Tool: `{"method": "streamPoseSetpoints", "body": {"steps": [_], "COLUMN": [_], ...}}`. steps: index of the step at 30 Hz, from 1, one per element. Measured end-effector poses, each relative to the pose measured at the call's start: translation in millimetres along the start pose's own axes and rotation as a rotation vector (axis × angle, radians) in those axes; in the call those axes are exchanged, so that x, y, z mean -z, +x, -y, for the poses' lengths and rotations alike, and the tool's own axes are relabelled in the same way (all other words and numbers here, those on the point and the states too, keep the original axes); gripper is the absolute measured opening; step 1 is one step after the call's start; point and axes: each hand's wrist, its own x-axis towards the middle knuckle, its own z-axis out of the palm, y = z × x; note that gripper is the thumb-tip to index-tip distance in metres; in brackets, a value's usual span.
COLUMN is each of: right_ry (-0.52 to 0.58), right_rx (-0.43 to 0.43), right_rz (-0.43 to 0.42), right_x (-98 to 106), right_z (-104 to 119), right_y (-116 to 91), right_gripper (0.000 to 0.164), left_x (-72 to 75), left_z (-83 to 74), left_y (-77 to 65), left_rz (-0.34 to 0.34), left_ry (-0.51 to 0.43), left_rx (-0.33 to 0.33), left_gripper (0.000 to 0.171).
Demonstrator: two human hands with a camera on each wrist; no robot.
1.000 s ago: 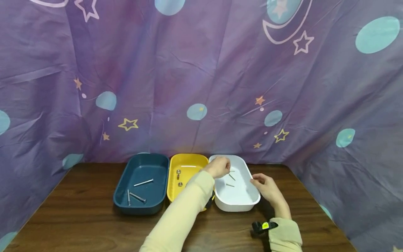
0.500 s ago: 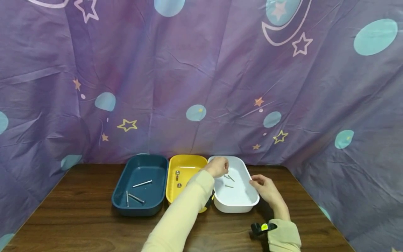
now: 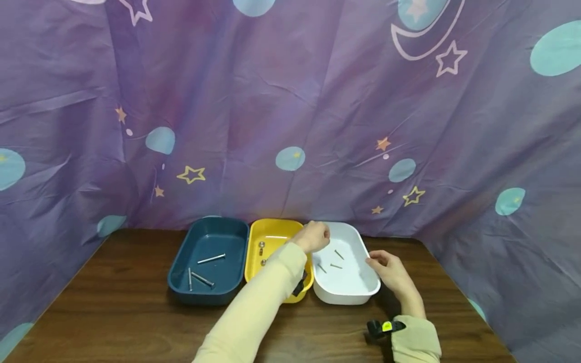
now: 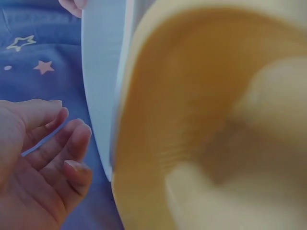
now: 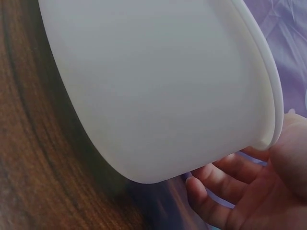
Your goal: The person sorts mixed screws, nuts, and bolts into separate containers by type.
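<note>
My left hand hovers over the seam between the yellow tray and the white tray. In the left wrist view its fingers are loosely bent, with nothing between them. Three small screws lie spread on the white tray's floor. My right hand grips that tray's right side; the right wrist view shows the thumb at the rim and the fingers against the outside wall. My left forearm covers part of the yellow tray, where a few nuts show.
A dark blue tray with three long bolts stands at the left of the row. The wooden table carries all three trays, and a patterned purple curtain hangs right behind them.
My left hand has shifted slightly left relative to the white tray. One screw there now lies nearer the tray's left wall. My right hand stays on the tray, and the head view has swung slightly.
</note>
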Motion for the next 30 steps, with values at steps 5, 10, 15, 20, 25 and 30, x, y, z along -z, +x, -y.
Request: {"method": "streamPoseSetpoints", "body": {"steps": [5, 10, 15, 20, 25, 30], "right_ry": [-0.020, -0.023, -0.021, -0.028, -0.033, -0.049], "right_rx": [0.004, 0.009, 0.024, 0.025, 0.013, -0.020], "right_rz": [-0.006, -0.001, -0.004, 0.004, -0.002, 0.007], "right_x": [2, 1, 0, 1, 1, 1], "right_z": [-1, 0, 0, 1, 2, 3], "right_y": [-1, -1, 1, 3, 4, 0], "right_gripper": [0.030, 0.030, 0.029, 0.030, 0.031, 0.033], "left_x": [9.0, 17.1, 23.8, 31.3, 34.3, 31.8], "left_z": [-3.0, -3.9, -3.4, -2.3, 0.4, 5.5], "left_y": [-8.1, -21.4, -33.0, -43.7, -56.3, -72.4], "left_rz": [0.039, 0.074, 0.053, 0.002, -0.044, -0.094], "left_ry": [0.000, 0.003, 0.005, 0.014, -0.009, -0.040], "left_rx": [-0.021, -0.026, -0.077, -0.120, -0.159, -0.189], "left_gripper": [0.008, 0.009, 0.012, 0.012, 0.013, 0.013]}}
